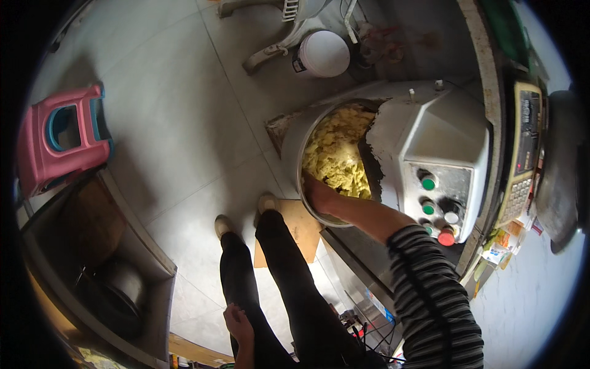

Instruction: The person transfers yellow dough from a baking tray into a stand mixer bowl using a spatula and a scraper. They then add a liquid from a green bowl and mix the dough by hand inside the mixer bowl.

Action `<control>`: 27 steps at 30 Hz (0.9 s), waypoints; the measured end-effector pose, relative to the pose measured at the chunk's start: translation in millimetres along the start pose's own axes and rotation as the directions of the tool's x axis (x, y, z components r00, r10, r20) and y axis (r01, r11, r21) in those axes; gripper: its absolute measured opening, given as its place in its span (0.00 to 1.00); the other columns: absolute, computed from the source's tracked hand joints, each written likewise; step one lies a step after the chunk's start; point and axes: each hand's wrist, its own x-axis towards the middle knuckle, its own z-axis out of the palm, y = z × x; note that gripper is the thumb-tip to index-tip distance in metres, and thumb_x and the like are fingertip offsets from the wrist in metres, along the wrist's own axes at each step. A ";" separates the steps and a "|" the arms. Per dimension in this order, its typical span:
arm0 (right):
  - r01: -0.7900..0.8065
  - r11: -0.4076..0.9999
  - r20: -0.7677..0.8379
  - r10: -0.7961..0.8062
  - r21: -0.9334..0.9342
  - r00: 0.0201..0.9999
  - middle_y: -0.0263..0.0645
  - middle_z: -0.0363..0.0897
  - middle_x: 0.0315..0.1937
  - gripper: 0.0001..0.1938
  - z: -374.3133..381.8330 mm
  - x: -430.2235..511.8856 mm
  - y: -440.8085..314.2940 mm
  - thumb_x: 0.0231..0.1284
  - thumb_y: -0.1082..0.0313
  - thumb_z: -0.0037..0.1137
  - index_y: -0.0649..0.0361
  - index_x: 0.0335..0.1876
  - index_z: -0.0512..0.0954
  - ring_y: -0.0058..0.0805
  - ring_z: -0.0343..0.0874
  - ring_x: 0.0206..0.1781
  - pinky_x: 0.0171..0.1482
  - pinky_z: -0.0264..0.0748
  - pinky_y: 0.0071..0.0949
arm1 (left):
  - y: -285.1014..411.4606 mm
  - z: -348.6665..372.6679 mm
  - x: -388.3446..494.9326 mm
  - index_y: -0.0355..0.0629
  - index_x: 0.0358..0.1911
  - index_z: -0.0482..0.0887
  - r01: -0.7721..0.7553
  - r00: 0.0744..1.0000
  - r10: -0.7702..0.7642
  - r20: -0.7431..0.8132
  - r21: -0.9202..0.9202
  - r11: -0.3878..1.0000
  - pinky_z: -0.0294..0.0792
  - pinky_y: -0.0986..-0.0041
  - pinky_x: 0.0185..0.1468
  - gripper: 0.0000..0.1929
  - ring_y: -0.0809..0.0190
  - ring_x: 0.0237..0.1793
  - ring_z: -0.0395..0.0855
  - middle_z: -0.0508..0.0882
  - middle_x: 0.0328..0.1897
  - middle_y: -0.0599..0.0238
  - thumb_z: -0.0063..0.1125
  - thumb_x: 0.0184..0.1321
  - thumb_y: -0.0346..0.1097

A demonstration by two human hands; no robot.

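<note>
My right hand (pixel 318 193) reaches over the rim of a round metal mixing bowl (pixel 300 184), at its near left side; its fingertips are hidden low in the bowl. Yellow, lumpy dough (pixel 341 154) fills much of the bowl, with a paler, drier part at the far side. The bowl belongs to a floor-standing mixer (pixel 445 133) with green buttons and a red knob on its panel. My left hand (pixel 236 318) hangs in front of my dark trousers, fingers loosely curled, and no object shows in it.
A pink and blue plastic stool (pixel 87 150) stands at the left, above a shelf unit (pixel 161 304) holding a metal pot (pixel 122 286). A lidded white bucket (pixel 325 53) is beyond the mixer. Cardboard (pixel 288 230) lies by my feet. A scale (pixel 521 157) sits at the right.
</note>
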 end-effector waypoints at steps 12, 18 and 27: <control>-0.403 0.912 0.198 0.383 0.073 0.902 0.42 0.68 0.62 0.20 -65.5 126.7 80.3 0.65 0.55 0.44 0.48 0.60 0.73 0.37 0.64 0.63 0.60 0.62 0.39 | 2.8 6.5 -5.0 0.35 0.50 0.72 0.026 0.997 -0.030 0.064 0.059 0.998 0.72 0.76 0.42 0.13 0.66 0.36 0.76 0.76 0.41 0.61 0.42 0.61 0.21; -0.424 0.880 -0.770 0.419 0.213 0.482 0.51 0.71 0.56 0.21 -20.3 9.5 44.9 0.65 0.61 0.44 0.56 0.62 0.69 0.47 0.71 0.56 0.58 0.65 0.53 | -0.9 2.5 -4.0 0.34 0.46 0.75 0.078 0.996 -0.077 0.034 -0.051 0.996 0.75 0.75 0.39 0.10 0.63 0.36 0.78 0.76 0.40 0.59 0.43 0.63 0.23; -0.302 0.555 -0.217 0.682 0.775 0.698 0.53 0.75 0.28 0.24 -12.4 -45.0 43.7 0.63 0.66 0.44 0.65 0.63 0.63 0.51 0.73 0.30 0.46 0.70 0.51 | -16.0 -11.8 1.0 0.34 0.49 0.73 0.096 0.992 -0.078 0.097 -0.194 0.976 0.74 0.76 0.42 0.11 0.64 0.38 0.77 0.76 0.41 0.59 0.45 0.64 0.26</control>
